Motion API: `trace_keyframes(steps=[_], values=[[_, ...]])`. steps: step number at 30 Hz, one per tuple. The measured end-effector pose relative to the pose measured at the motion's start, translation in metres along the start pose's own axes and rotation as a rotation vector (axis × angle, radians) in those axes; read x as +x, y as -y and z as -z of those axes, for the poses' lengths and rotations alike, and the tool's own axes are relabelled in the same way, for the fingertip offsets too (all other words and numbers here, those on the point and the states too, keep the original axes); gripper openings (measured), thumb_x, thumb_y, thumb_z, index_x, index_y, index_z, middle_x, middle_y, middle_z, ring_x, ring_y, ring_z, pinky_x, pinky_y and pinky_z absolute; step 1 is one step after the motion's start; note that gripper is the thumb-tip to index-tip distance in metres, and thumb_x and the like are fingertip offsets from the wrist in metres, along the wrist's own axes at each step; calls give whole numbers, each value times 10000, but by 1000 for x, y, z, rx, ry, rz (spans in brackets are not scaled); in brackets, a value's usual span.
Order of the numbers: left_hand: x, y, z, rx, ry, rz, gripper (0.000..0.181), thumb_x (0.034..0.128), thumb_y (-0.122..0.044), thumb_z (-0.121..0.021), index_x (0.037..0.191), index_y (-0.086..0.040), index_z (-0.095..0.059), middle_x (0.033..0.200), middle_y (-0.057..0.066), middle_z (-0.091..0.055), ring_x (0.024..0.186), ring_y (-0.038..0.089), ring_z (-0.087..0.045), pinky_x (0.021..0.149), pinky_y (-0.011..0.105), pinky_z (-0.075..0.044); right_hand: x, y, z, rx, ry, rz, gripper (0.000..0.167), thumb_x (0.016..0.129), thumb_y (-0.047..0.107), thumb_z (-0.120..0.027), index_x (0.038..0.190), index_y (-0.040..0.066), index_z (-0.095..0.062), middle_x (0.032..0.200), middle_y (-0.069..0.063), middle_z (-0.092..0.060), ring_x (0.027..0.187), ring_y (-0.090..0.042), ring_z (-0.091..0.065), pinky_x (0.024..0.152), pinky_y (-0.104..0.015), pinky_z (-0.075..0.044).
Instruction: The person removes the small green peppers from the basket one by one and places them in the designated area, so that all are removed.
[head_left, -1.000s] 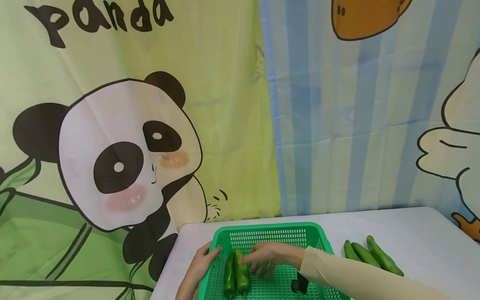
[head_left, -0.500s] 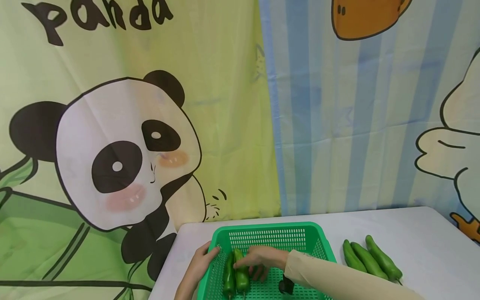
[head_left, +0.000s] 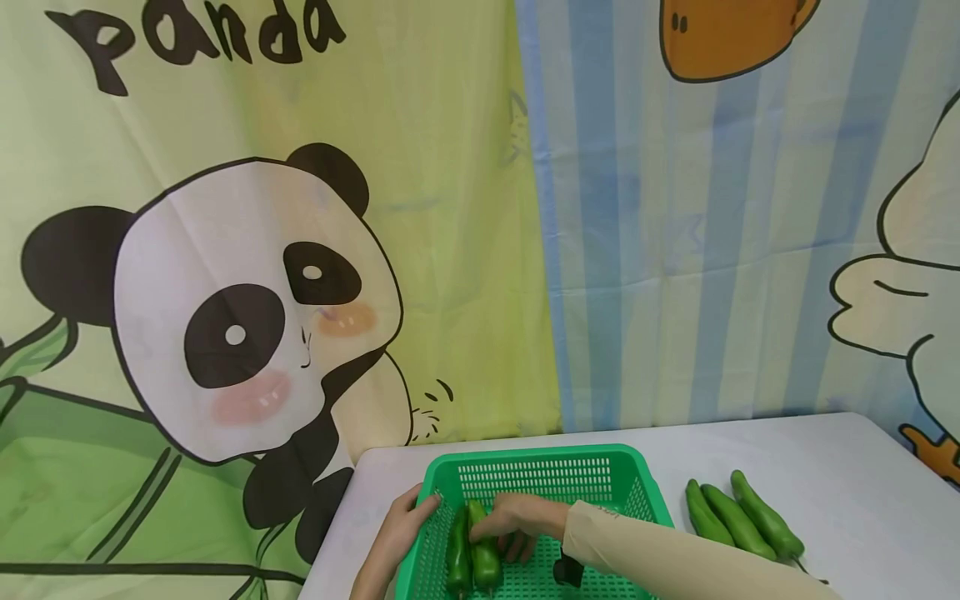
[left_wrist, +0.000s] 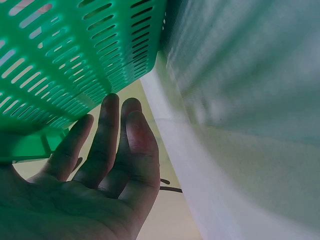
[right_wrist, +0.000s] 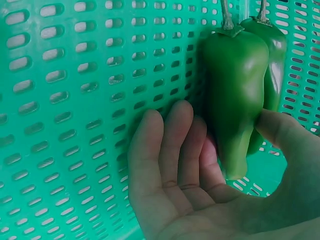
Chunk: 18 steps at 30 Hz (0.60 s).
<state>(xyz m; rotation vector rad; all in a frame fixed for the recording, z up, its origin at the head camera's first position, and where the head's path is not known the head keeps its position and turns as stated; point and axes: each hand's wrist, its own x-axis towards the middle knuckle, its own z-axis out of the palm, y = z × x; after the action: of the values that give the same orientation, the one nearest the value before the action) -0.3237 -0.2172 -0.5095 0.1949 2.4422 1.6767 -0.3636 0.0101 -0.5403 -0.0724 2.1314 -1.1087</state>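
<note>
Inside a green perforated plastic basket (head_left: 622, 454), two green peppers lie side by side along the left wall. My right hand (head_left: 517, 517) reaches down into it. The right wrist view shows the thumb on one side of the nearer, lighter pepper (right_wrist: 235, 75) and the index finger on the other, pinching its narrow end. The other, darker pepper (right_wrist: 276, 75) sits behind it, against the wall. My left hand (head_left: 397, 533) holds the basket's left rim, thumb over the edge. In the left wrist view its fingers (left_wrist: 107, 135) lie along the outer wall.
Several more green peppers (head_left: 738, 517) lie on the white table (head_left: 832, 467), right of the basket. Behind the table hangs a printed curtain (head_left: 465, 250) with a panda. A small black device (head_left: 567, 571) is beneath my right forearm.
My right hand has moved left and down onto the lighter pepper, and its thumb and index finger have closed round it. The left hand stays on the basket rim.
</note>
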Motion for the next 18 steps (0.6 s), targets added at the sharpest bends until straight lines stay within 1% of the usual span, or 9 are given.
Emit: trace_keyframes(steps=[1, 2, 3, 6, 9, 12, 15, 18], values=[[0, 0, 0, -1, -1, 2, 520, 1014, -367, -555, 1414, -34, -548, 1208, 190, -672, 900, 207, -709, 730, 377, -609, -19, 9, -1, -18, -13, -4, 546, 818, 465, -788, 1094, 28, -613, 886, -203, -661, 764, -370, -688, 696, -525, -590], [0, 0, 0, -2, -2, 4, 520, 1013, -367, -557, 1414, -36, -550, 1208, 190, -672, 900, 207, -710, 729, 377, -609, -41, 21, -2, -32, -20, -11, 512, 840, 437, -770, 1091, 21, -611, 883, -197, -657, 766, -356, -688, 719, -512, -594], [0, 0, -1, -3, -2, 5, 518, 1013, -366, -557, 1413, -36, -551, 1209, 190, -672, 900, 207, -710, 729, 378, -610, -52, 27, -2, -41, -14, -25, 481, 861, 407, -749, 1102, 15, -607, 890, -192, -656, 780, -352, -688, 762, -519, -594], [0, -1, -1, -3, -1, 5, 519, 1014, -362, -557, 1415, -34, -549, 1216, 193, -670, 903, 205, -708, 731, 373, -609, -59, 30, 0, -32, 12, -35, 460, 866, 397, -741, 1084, 13, -612, 896, -180, -653, 785, -330, -682, 786, -505, -596], [0, -1, 0, 5, 0, 0, 525, 1015, -362, -552, 1419, -26, -543, 1220, 198, -667, 901, 204, -709, 730, 368, -609, -66, 34, 1, -12, 20, -47, 395, 884, 369, -726, 1054, 26, -631, 914, -178, -661, 856, -356, -687, 871, -547, -572], [0, -1, 1, 15, -5, -8, 529, 1014, -362, -552, 1417, -20, -542, 1213, 200, -669, 895, 204, -709, 724, 363, -609, -68, 35, 1, -8, 18, -45, 363, 898, 365, -710, 1035, 35, -646, 934, -190, -665, 929, -396, -685, 907, -566, -556], [0, -1, 1, 21, -9, -12, 522, 1013, -364, -554, 1409, -23, -552, 1209, 197, -671, 902, 203, -704, 727, 357, -605, -67, 35, 2, -19, 30, -41, 356, 897, 360, -708, 1041, 41, -648, 941, -196, -663, 938, -401, -683, 913, -563, -554], [0, -1, 0, 21, -10, -13, 519, 1013, -367, -555, 1407, -28, -556, 1219, 194, -669, 916, 199, -697, 736, 353, -601, -66, 34, 4, -41, 47, -43, 385, 884, 367, -718, 1083, 47, -638, 938, -191, -656, 882, -365, -683, 872, -537, -573]])
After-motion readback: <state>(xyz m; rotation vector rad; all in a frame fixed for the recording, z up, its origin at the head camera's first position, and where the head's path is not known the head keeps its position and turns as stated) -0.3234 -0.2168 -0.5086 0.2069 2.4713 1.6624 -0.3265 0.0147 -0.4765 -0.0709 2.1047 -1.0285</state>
